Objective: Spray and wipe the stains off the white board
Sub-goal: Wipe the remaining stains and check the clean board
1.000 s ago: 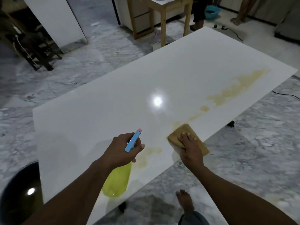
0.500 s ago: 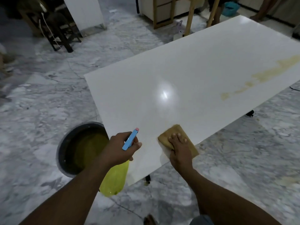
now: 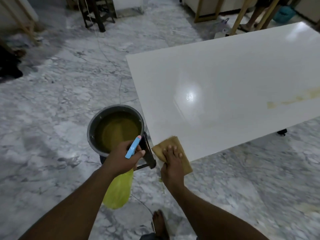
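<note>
The white board (image 3: pixel 225 87) lies flat, low over the floor, filling the right half of the view. A yellowish stain (image 3: pixel 294 99) streaks its right side. My right hand (image 3: pixel 171 156) presses flat on a tan cloth (image 3: pixel 183 153) at the board's near left corner; the cloth hangs partly over the edge. My left hand (image 3: pixel 123 156) grips a yellow-green spray bottle (image 3: pixel 119 189) with a blue trigger, held off the board just left of that corner.
A grey bucket (image 3: pixel 93 122) of murky yellow water stands on the marble floor against the board's left edge. A dark bracket sits by the corner. My bare foot (image 3: pixel 160 222) is below. Wooden furniture legs and a person's legs stand far behind.
My right hand has slid the cloth left along the near edge to the board's corner, and the stain near the edge is gone. The view has swung left, bringing the bucket into sight.
</note>
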Demonstrator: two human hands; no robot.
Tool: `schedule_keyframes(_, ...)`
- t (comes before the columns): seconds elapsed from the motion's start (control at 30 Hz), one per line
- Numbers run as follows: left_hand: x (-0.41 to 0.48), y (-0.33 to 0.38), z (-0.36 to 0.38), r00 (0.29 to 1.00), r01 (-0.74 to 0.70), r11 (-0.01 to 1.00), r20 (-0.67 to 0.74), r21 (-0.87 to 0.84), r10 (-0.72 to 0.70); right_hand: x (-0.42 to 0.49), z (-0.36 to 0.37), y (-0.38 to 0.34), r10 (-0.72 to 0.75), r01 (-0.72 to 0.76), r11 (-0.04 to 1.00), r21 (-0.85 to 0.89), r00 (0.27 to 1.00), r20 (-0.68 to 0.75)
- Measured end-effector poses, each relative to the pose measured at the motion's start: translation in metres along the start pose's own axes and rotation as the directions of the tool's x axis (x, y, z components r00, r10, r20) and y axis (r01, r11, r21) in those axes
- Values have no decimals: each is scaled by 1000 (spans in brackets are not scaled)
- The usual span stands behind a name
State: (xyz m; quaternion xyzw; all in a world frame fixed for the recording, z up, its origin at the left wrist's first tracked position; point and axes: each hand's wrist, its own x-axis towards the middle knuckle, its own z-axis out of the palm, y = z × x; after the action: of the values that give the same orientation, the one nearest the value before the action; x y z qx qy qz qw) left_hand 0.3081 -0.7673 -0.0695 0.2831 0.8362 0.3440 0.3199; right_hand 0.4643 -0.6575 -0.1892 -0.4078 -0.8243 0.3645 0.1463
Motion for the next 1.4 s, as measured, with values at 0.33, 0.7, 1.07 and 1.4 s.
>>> schedule_keyframes(0.33,17,65,28,989,-115,992,99,41,111,5,-101,-29,244,-424,728,539,895,374)
schedule_keyframes(0.7,52,260,164,852,-334,937,459,105,253,71,-376,121,636,-538,180,823,702,320)
schedule_keyframes(1.07,81,478,386,689,-558,822,617,118,379,121,-610,274,590,-389,239,889,786,185)
schedule_keyframes(1.4,161,609,511,610,-611,784,698,114,374,206,-732,378,617,-363,238,901,773,149)
